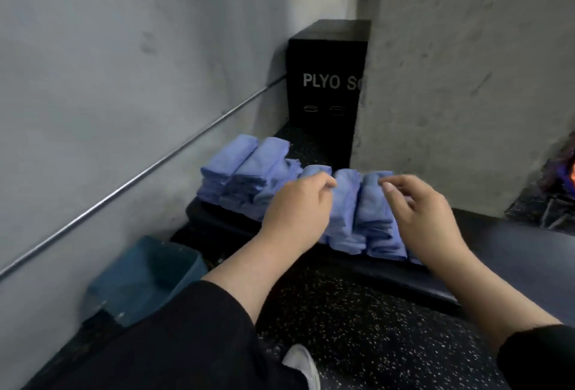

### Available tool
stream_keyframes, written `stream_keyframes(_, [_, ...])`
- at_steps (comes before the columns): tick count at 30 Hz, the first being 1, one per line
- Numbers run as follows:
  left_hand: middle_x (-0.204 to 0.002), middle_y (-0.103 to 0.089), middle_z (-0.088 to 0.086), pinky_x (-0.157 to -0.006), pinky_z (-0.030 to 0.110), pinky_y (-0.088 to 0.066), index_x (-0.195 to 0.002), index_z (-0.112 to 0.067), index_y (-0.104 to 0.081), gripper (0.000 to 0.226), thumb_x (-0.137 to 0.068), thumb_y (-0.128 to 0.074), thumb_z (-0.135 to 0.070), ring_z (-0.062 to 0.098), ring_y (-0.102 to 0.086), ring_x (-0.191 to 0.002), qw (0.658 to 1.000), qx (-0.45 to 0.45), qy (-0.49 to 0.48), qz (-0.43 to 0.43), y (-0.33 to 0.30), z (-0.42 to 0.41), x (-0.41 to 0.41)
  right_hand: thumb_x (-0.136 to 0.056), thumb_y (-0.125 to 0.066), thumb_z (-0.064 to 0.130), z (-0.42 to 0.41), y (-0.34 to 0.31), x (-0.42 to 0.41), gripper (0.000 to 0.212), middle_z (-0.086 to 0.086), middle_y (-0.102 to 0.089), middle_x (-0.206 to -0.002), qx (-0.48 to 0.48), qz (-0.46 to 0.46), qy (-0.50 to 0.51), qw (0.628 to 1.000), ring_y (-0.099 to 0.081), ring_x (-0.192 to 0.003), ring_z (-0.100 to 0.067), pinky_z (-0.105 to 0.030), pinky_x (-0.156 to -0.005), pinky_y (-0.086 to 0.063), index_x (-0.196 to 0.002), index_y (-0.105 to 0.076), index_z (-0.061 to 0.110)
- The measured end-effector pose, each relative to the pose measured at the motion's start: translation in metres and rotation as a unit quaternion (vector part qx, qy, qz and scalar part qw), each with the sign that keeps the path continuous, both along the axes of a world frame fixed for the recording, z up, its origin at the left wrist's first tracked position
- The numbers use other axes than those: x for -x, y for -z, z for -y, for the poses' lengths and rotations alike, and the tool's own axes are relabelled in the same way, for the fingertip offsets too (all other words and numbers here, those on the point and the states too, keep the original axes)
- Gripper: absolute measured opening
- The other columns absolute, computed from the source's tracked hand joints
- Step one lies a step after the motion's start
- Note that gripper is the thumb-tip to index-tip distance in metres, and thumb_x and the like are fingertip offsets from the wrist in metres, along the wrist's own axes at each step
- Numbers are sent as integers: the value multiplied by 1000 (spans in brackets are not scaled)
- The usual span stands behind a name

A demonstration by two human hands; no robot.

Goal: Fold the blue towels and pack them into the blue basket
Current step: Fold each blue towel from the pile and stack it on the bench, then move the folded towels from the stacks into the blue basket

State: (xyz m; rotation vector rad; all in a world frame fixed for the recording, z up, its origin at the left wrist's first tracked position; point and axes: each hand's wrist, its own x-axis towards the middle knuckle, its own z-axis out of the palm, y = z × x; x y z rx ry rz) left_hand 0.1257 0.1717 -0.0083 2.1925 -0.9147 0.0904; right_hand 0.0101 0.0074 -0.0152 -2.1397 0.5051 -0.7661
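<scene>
Folded blue towels stand in stacks along a dark padded bench (504,243). A far group of stacks (249,172) sits at the bench's left end, and a nearer row (370,209) lies between my hands. My left hand (295,206) hovers over the left side of the near row, fingers loosely curled, fingertips at the top edge of a stack. On the right side of that row is my right hand (417,206), also loosely curled and holding nothing. The blue basket (137,280) stands on the floor at lower left, with nothing visible inside.
A grey wall with a metal rail (149,172) runs along the left. A black plyo box (326,85) stands behind the bench, beside a grey pillar (451,78). The floor (357,327) is dark and speckled. My white shoe (303,364) shows below.
</scene>
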Motion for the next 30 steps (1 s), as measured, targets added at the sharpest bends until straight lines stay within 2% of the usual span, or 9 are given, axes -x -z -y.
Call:
stream_keyframes(3, [-103, -75, 4, -84, 42, -53, -110, -26, -68, 27, -94, -47, -26, 28, -67, -99, 997, 0, -80, 6, -9, -80, -27, -99, -57, 29, -56, -13, -21, 9, 14, -69, -95, 2, -47, -78, 996, -63, -85, 0, -13, -74, -45, -102, -66, 29])
stream_keyframes(6, [-106, -75, 7, -86, 39, -52, -113, -23, -69, 24, -97, -52, -19, 31, -66, -100, 985, -41, -167, -5, -2, -171, -53, -99, -58, 31, -109, -27, -49, 6, 18, -67, -91, 7, -90, -138, 986, -60, -81, 8, -2, -69, -38, -100, -64, 30])
stream_keyframes(8, [-108, -73, 6, -86, 35, -50, -117, -19, -69, 26, -99, -50, -18, 30, -65, -101, 972, -71, -222, -28, 8, -231, -63, -99, -58, 34, -141, -31, -69, 9, 13, -68, -92, 18, -118, -176, 977, -60, -82, 7, -8, -73, -39, -102, -64, 28])
stream_keyframes(11, [-115, -71, 8, -89, 34, -48, -119, -16, -68, 28, -99, -48, -18, 29, -63, -105, 945, -103, -299, -78, 40, -314, -79, -97, -58, 40, -183, -19, -98, 25, 8, -70, -103, 42, -188, -218, 957, -63, -102, -11, -26, -88, -43, -113, -67, 23])
stream_keyframes(14, [-116, -71, 10, -89, 35, -48, -118, -16, -66, 27, -97, -50, -20, 31, -63, -105, 919, -123, -350, -133, 83, -374, -89, -98, -55, 46, -218, -1, -122, 39, 3, -67, -123, 67, -253, -252, 932, -58, -109, -12, -26, -89, -40, -128, -62, 22])
stream_keyframes(19, [-120, -70, 8, -95, 34, -47, -121, -14, -67, 29, -97, -52, -23, 30, -63, -113, 899, -138, -368, -194, 148, -408, -99, -98, -53, 50, -258, 30, -161, 55, 1, -59, -138, 73, -349, -287, 889, -58, -116, -17, -24, -88, -37, -143, -49, 19])
stream_keyframes(25, [-119, -68, 11, -88, 34, -47, -118, -12, -64, 27, -99, -50, -24, 31, -62, -108, 878, -137, -382, -255, 206, -407, -137, -95, -59, 48, -282, 80, -210, 59, -3, -59, -138, 17, -406, -260, 876, -60, -109, -19, -23, -84, -44, -143, -50, 15])
stream_keyframes(28, [-123, -67, 13, -82, 33, -43, -122, -11, -61, 30, -99, -51, -27, 34, -61, -110, 857, -138, -400, -294, 235, -405, -159, -93, -62, 50, -285, 118, -234, 57, -11, -65, -126, -35, -433, -232, 870, -61, -114, -27, -41, -97, -52, -133, -58, 10])
stream_keyframes(30, [-123, -66, 15, -76, 31, -39, -123, -8, -58, 32, -99, -51, -29, 35, -61, -109, 842, -142, -410, -321, 255, -405, -175, -94, -62, 45, -289, 142, -244, 39, -15, -65, -116, -123, -456, -219, 854, -62, -111, -31, -49, -97, -54, -111, -63, 9])
